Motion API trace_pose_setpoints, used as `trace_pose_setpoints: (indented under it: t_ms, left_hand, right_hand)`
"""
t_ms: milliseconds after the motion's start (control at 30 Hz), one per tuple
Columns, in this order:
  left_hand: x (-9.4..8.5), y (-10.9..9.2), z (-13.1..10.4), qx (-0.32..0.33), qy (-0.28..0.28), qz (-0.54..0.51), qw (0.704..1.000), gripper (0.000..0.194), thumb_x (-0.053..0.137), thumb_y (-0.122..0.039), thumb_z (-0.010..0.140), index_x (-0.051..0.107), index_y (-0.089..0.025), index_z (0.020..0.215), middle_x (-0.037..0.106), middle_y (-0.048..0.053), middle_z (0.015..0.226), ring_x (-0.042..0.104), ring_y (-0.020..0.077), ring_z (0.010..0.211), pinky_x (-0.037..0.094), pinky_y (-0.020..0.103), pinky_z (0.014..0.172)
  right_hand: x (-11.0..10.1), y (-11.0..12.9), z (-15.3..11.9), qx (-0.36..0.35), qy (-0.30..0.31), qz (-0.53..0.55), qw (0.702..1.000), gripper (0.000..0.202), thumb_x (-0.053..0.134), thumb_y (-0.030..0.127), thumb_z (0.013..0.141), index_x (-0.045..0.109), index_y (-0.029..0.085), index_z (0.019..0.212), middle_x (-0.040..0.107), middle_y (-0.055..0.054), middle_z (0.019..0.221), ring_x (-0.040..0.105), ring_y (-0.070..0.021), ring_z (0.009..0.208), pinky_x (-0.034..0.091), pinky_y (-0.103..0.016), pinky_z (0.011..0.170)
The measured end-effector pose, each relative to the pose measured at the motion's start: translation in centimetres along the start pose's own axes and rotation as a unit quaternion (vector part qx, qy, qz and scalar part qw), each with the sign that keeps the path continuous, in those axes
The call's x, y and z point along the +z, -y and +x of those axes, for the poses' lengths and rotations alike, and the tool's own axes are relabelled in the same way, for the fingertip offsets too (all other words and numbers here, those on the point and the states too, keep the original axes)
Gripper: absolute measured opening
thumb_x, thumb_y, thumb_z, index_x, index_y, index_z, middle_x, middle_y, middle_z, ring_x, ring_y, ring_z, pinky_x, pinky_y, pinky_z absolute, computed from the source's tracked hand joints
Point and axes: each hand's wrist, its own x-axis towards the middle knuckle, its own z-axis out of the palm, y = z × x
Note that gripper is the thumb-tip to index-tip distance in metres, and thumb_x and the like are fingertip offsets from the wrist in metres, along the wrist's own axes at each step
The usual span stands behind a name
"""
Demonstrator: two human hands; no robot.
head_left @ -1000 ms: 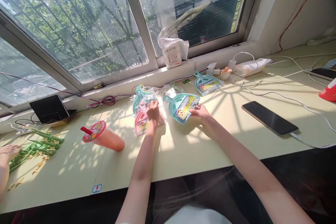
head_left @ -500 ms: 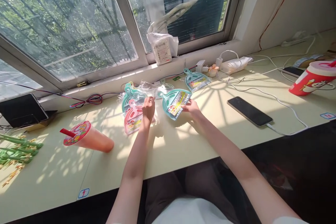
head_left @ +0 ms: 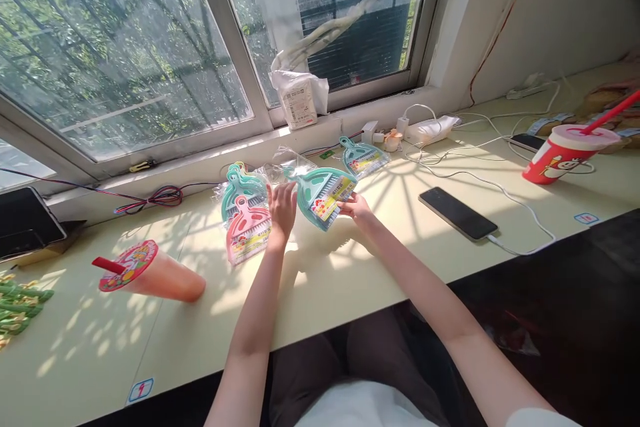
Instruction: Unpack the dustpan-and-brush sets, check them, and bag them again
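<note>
My right hand (head_left: 356, 207) grips the lower right edge of a teal mini dustpan and brush set (head_left: 311, 195), lifted and tilted above the table, its yellow label facing up. My left hand (head_left: 283, 208) is beside the dustpan's handle end, fingers stretched and apart, close to a clear plastic bag (head_left: 293, 159). Left of that hand lies a pink dustpan and brush set (head_left: 245, 221) in clear wrapping, overlapping teal wrapped sets (head_left: 240, 181). Another teal set (head_left: 364, 155) lies farther back, right of the held one.
A tall drink cup (head_left: 165, 273) stands at left near a tablet (head_left: 30, 220). Rightward are a phone (head_left: 457, 212) on a charging cable, a red cup (head_left: 560, 157) with a straw, and a power strip (head_left: 433, 128). A tissue pack (head_left: 299, 101) sits on the windowsill.
My left hand's fingers have gone from pinched together to spread, near the plastic bag. The teal dustpan set stays in my right hand, shifted slightly. The whole view has turned a little rightward.
</note>
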Motion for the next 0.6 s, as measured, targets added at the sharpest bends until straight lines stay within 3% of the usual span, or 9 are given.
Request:
trace_pose_setpoints:
  t_ms: [100, 267, 400, 533, 600]
  left_hand:
    - [-0.5, 0.7, 0.4, -0.001, -0.006, 0.008, 1.0, 0.031, 0.042, -0.021, 0.099, 0.068, -0.023, 0.116, 0.071, 0.009, 0.101, 0.067, 0.023, 0.104, 0.032, 0.051, 0.121]
    - [-1.7, 1.6, 0.9, -0.047, -0.003, 0.032, 0.998, 0.029, 0.044, -0.017, 0.097, 0.071, -0.022, 0.103, 0.069, 0.012, 0.112, 0.063, 0.0246, 0.114, 0.054, 0.04, 0.095]
    - [-1.8, 2.2, 1.1, -0.032, 0.034, 0.01, 0.999, 0.027, 0.047, -0.014, 0.094, 0.073, -0.02, 0.097, 0.069, 0.012, 0.11, 0.064, 0.0241, 0.11, 0.055, 0.039, 0.092]
    - [-1.1, 2.5, 0.6, -0.019, 0.033, -0.058, 0.998, 0.025, 0.051, -0.017, 0.093, 0.074, -0.022, 0.102, 0.069, 0.01, 0.108, 0.066, 0.0226, 0.105, 0.053, 0.04, 0.096]
    - [-0.7, 1.9, 0.4, -0.017, 0.03, -0.094, 0.995, 0.026, 0.051, -0.018, 0.094, 0.075, -0.024, 0.1, 0.069, 0.01, 0.107, 0.067, 0.0224, 0.103, 0.053, 0.04, 0.095]
  right_hand:
    - [-0.4, 0.0, 0.3, 0.005, -0.029, 0.005, 1.0, 0.039, 0.075, 0.014, 0.066, 0.062, 0.019, 0.101, 0.076, -0.008, 0.095, 0.075, -0.0266, 0.09, 0.062, -0.046, 0.089]
    - [-1.6, 0.5, 0.6, 0.033, -0.062, -0.055, 0.996, 0.038, 0.07, 0.007, 0.065, 0.063, 0.019, 0.1, 0.076, -0.008, 0.098, 0.075, -0.0282, 0.091, 0.062, -0.048, 0.089]
    - [-1.9, 0.7, 0.5, 0.091, -0.018, -0.072, 0.993, 0.032, 0.071, 0.005, 0.064, 0.065, 0.018, 0.093, 0.077, -0.009, 0.093, 0.075, -0.0279, 0.084, 0.064, -0.048, 0.084]
    - [-1.2, 0.3, 0.4, 0.077, 0.046, -0.044, 0.995, 0.032, 0.075, 0.009, 0.064, 0.066, 0.02, 0.092, 0.077, -0.006, 0.091, 0.075, -0.0261, 0.084, 0.065, -0.043, 0.078]
    - [-0.8, 0.0, 0.4, 0.061, 0.039, -0.036, 0.997, 0.032, 0.075, 0.009, 0.063, 0.065, 0.021, 0.091, 0.077, -0.005, 0.09, 0.075, -0.0253, 0.085, 0.065, -0.042, 0.077]
